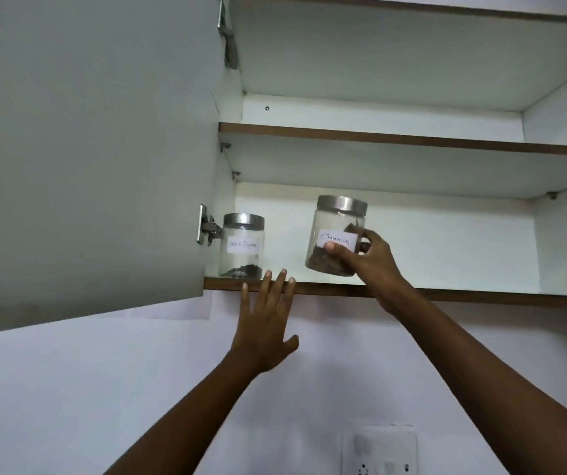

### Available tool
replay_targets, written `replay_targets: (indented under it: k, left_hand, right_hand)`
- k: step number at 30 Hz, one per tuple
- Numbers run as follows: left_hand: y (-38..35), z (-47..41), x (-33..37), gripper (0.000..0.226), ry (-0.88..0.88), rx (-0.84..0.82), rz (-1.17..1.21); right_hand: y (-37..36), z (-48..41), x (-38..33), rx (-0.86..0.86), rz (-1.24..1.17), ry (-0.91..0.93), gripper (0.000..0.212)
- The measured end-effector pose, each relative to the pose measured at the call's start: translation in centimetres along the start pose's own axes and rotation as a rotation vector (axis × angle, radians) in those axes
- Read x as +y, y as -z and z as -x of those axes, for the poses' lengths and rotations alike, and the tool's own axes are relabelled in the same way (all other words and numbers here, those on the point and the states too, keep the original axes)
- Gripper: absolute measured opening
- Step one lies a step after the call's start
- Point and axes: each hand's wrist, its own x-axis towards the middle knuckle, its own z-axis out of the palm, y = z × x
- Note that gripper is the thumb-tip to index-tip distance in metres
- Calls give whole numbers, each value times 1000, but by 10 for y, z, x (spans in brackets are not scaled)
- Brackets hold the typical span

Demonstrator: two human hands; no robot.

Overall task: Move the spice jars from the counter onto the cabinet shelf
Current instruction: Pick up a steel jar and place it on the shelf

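My right hand (366,258) grips a clear glass cinnamon jar (335,224) with a steel lid and a white label, holding it tilted just above the bottom cabinet shelf (464,295). A second labelled jar (241,246) with dark spice at its bottom stands upright at the shelf's left end. Below it, my left hand (268,323) is raised flat with fingers spread, its fingertips at the shelf's front edge, holding nothing.
The grey cabinet door (86,149) hangs open at the left, its hinge (206,229) beside the standing jar. Two higher shelves (412,140) hold nothing visible. A white wall with a switch plate (380,450) lies below the cabinet.
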Motion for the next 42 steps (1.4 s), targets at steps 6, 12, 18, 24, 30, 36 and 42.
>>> replay_targets:
  k: [6, 12, 18, 24, 30, 36, 42]
  left_hand:
    - [-22, 1, -3, 118, -27, 59, -54]
    - [-34, -1, -10, 121, -63, 89, -87]
    - [-42, -6, -14, 115, -62, 79, -69]
    - [-45, -8, -15, 114, -73, 105, -69]
    - [-43, -5, -16, 113, -82, 101, -34]
    - [-37, -5, -16, 120, -89, 59, 8]
    - [-28, -7, -16, 114, -72, -12, -22]
  right_hand:
    - [-33, -35, 28, -192, 58, -95, 51]
    - [-42, -67, 43, -382, 74, -169, 54]
    - [-61, -70, 43, -435, 116, -179, 44]
    - [-62, -67, 42, -419, 120, -179, 41]
    - [-63, -60, 39, -341, 141, -149, 46]
    - [-65, -49, 29, -328, 195, -135, 45]
    - [-56, -28, 20, -116, 278, -140, 84]
